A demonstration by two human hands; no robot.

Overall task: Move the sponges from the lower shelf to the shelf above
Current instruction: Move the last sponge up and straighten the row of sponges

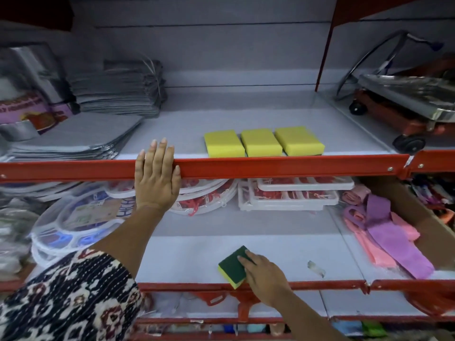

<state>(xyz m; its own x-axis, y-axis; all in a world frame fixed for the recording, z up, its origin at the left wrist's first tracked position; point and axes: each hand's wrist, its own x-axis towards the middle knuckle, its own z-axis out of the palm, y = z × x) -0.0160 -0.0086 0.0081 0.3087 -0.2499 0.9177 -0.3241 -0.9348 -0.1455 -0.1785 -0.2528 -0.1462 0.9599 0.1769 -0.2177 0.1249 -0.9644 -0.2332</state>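
Three yellow sponges [262, 142] lie side by side, yellow face up, near the front of the upper shelf [283, 166]. One more sponge [231, 267], green scouring face up with a yellow layer below, rests at the front edge of the lower shelf [187, 257]. My right hand [264, 276] is on this sponge, fingers laid over its right end and gripping it. My left hand [156, 178] lies flat against the red front rail of the upper shelf, fingers spread over the edge, holding nothing.
Stacks of grey foil bags [115, 94] fill the upper shelf's left side. A metal trolley with wheels [403, 104] stands at the right. Behind the lower shelf are round plastic trays [81, 225], white rectangular trays [293, 195], and pink and purple cloths [384, 230].
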